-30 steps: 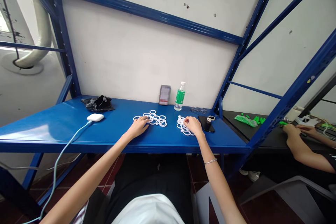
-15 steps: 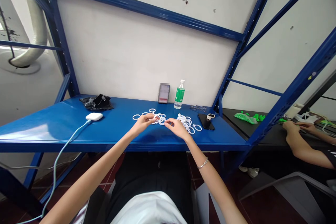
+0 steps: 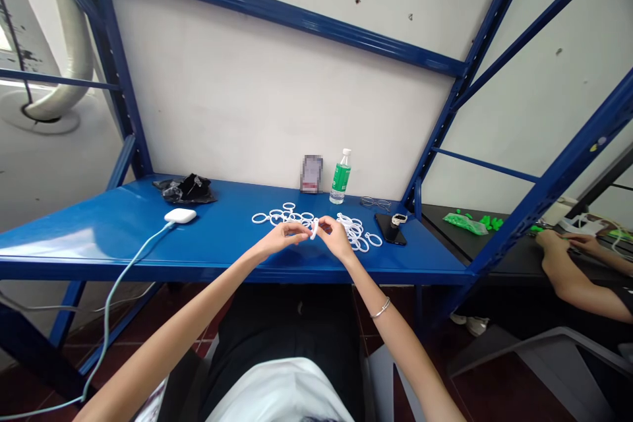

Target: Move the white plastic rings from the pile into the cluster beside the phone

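Note:
My left hand (image 3: 281, 238) and my right hand (image 3: 336, 236) meet above the front of the blue shelf (image 3: 222, 247). Both pinch one white plastic ring (image 3: 313, 229) between their fingertips. Behind the left hand lies a loose group of white rings (image 3: 281, 215). Behind the right hand sits a second pile of white rings (image 3: 357, 231). A thin bracelet (image 3: 382, 307) circles my right wrist.
A white charger (image 3: 180, 215) with a pale cable lies left; a black bag (image 3: 185, 188) behind it. At the wall stand a green-labelled bottle (image 3: 339, 177) and a small card (image 3: 311, 173). Glasses (image 3: 374, 203), phone and watch (image 3: 390, 227) lie right. Another person's arms (image 3: 568, 267) work at the neighbouring black table.
Both hands left the two ring piles, came together at the middle and lifted slightly. They now hold one white ring between them.

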